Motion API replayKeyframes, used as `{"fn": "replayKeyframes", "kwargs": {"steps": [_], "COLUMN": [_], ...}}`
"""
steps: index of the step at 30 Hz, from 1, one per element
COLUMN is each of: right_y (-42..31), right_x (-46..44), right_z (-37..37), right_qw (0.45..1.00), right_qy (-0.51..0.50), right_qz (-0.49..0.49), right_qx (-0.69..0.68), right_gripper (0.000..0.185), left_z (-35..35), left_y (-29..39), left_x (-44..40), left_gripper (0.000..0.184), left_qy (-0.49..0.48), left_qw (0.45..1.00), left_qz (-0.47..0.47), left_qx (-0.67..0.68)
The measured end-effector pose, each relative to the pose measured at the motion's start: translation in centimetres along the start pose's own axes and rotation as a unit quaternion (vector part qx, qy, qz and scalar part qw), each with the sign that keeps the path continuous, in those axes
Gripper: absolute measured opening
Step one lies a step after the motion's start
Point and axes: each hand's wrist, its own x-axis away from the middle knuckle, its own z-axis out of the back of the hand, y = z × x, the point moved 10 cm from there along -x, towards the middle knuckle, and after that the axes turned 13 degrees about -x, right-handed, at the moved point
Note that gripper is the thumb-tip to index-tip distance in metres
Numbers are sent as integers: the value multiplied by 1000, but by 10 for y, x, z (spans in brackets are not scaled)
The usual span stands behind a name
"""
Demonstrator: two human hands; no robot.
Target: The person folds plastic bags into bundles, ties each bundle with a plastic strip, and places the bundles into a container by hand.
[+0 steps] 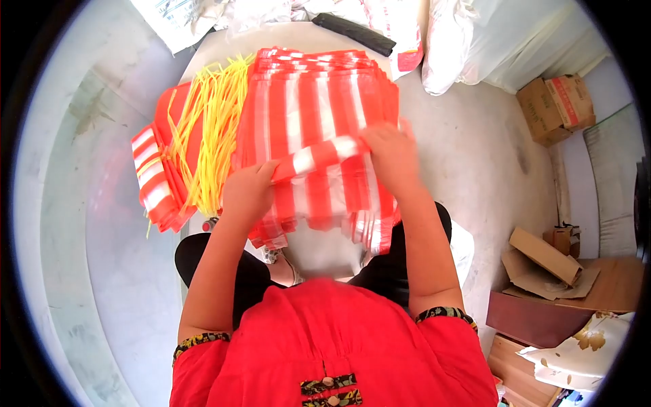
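My left hand (249, 193) and right hand (395, 157) are closed on a folded striped bag (324, 153) between them, above the bag stack (308, 108). It looks light, limp, probably slippery; pinching both ends suits it.

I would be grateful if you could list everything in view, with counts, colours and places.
striped plastic stack: one, red and white, centre
folded striped strip: one, red and white, between the hands
yellow strands: many, left of the stack
smaller striped bundle: one, red and white, far left
black elongated item: one, top centre
white plastic bundles: several, along the top
cardboard box: one, brown, upper right
loose cardboard: several pieces, brown, lower right
flowered cloth: one, white and gold, lower right
left hand: one, at the strip's left end
right hand: one, at its right end
red top: one, bottom centre
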Motion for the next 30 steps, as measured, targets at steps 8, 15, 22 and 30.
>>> {"fn": "replayKeyframes", "kwargs": {"steps": [8,15,22,30], "right_y": [-58,-39,-62,-44], "right_x": [10,90,87,36], "right_z": [35,-68,-89,-108], "right_qw": [975,853,720,870], "right_qy": [96,15,-52,-67], "right_qz": [46,-211,-336,-236], "right_qx": [-198,-478,-605,-428], "right_gripper": [34,58,77,91], "left_z": [-107,-132,-128,-125], "left_y": [41,81,76,65], "left_x": [73,106,102,105], "left_gripper": [27,39,48,53], "left_qy": [-211,-221,-195,-174], "left_qw": [626,529,605,668], "left_qz": [212,223,191,210], "left_qx": [720,788,748,693]}}
